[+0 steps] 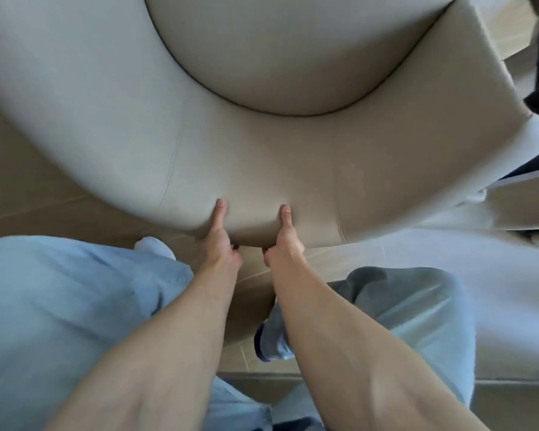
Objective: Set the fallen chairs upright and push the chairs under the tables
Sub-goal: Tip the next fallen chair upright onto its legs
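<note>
Since the pale grey upholstered tub chair (262,119) stands upright before us, righting looks done and pushing it under a worktop remains. At its curved back rim, our left hand (220,236) and right hand (285,241) grip, thumbs on top, fingers curled underneath.

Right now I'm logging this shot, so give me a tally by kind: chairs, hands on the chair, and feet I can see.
Beige chair: 1
Hands gripping its curved back, the left hand and the right hand, thumbs on top: 2
Feet, one in a white sock: 1
Total: 4
</note>
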`<state>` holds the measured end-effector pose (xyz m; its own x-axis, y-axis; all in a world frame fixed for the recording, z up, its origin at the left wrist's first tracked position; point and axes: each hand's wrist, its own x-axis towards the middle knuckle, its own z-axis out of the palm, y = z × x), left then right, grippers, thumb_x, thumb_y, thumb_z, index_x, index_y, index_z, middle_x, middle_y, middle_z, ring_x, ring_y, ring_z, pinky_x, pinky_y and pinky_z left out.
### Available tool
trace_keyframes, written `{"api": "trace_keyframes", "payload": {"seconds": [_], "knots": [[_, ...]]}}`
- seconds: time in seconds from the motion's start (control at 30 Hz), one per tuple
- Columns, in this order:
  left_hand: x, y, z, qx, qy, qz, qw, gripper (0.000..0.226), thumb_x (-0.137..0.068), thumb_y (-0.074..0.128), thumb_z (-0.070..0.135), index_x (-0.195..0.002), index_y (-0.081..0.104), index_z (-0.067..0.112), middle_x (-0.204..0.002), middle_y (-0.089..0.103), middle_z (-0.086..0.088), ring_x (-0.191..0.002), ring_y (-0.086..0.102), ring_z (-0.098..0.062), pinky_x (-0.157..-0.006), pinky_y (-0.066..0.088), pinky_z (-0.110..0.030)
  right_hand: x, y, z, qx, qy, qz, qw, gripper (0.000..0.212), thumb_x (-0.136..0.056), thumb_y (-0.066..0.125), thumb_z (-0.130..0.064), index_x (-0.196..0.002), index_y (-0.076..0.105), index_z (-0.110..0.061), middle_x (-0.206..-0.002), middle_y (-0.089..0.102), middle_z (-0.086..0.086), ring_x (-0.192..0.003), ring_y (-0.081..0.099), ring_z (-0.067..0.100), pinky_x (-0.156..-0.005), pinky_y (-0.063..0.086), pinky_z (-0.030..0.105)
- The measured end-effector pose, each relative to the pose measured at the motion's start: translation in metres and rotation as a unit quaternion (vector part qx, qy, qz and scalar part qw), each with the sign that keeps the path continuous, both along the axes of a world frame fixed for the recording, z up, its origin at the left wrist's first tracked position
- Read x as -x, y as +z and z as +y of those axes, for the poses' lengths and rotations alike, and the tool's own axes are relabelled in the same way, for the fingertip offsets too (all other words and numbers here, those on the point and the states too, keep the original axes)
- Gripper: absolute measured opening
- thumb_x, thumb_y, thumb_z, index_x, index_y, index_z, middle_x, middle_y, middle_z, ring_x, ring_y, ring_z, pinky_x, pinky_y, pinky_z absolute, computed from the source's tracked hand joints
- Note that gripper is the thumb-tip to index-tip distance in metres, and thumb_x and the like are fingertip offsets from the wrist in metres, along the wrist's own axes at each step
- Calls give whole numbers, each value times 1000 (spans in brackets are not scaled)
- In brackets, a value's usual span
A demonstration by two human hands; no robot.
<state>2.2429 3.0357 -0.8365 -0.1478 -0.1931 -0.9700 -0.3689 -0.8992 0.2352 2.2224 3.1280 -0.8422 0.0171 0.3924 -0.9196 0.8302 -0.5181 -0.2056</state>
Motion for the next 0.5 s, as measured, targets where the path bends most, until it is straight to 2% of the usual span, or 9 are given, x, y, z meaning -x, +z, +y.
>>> {"api": "trace_keyframes", "payload": {"seconds": [0.07, 0.17, 0.23, 0.33, 0.4, 0.43, 0.5], "knots": [[4, 48, 0, 6, -4, -9, 1000, 74, -72, 87, 42, -134, 57, 17, -125, 69, -6, -112, 67, -26, -101, 54, -44, 4, 45, -2, -4, 11, -20, 1000, 95, -51, 84, -71, -119, 54, -12, -92, 55, 6, -84, 57, 31, -75, 48, 39], [13, 117, 3, 12, -15, -26, 999, 74, -72, 88, 41, -134, 56, 17, -125, 69, -7, -110, 68, -28, -97, 55, -49, 13, 109, 2, -4, 18, -39, 999, 102, -51, 84, -71, -125, 54, -9, -109, 59, 8, -100, 59, 35, -85, 52, 43], [24, 156, 3, 2, -29, -37, 999, 76, -71, 88, 44, -135, 55, 19, -127, 68, -7, -111, 67, -29, -98, 54, -49, 21, 146, 7, -4, 30, -50, 998, 102, -51, 83, -72, -125, 55, -9, -111, 61, 9, -100, 59, 35, -89, 53, 43], [46, 209, 1, -11, -56, -52, 997, 81, -69, 88, 48, -137, 53, 20, -129, 65, -7, -113, 65, -30, -98, 53, -49, 44, 195, 9, -1, 61, -41, 997, 91, -53, 83, -70, -116, 60, -9, -98, 60, 8, -85, 59, 33, -75, 50, 39], [69, 235, -3, -7, -66, -51, 996, 79, -70, 88, 46, -136, 55, 19, -125, 68, -8, -106, 68, -30, -79, 58, -46, 68, 218, 12, 17, 75, -28, 997, 81, -56, 86, -64, -110, 61, -9, -91, 59, 7, -77, 56, 30, -70, 44, 36], [81, 248, -4, -3, -82, -51, 995, 78, -70, 88, 46, -135, 55, 19, -122, 70, -7, -101, 70, -28, -69, 57, -43, 81, 227, 13, 34, 79, -22, 996, 78, -56, 87, -61, -109, 63, -9, -94, 62, 7, -78, 58, 29, -69, 44, 35], [110, 269, -6, 10, -105, -54, 993, 78, -69, 88, 48, -134, 55, 20, -119, 71, -6, -92, 71, -27, -57, 51, -40, 112, 245, 14, 59, 82, -10, 995, 73, -56, 88, -58, -107, 67, -11, -102, 67, 6, -83, 62, 26, -66, 43, 34]]}}
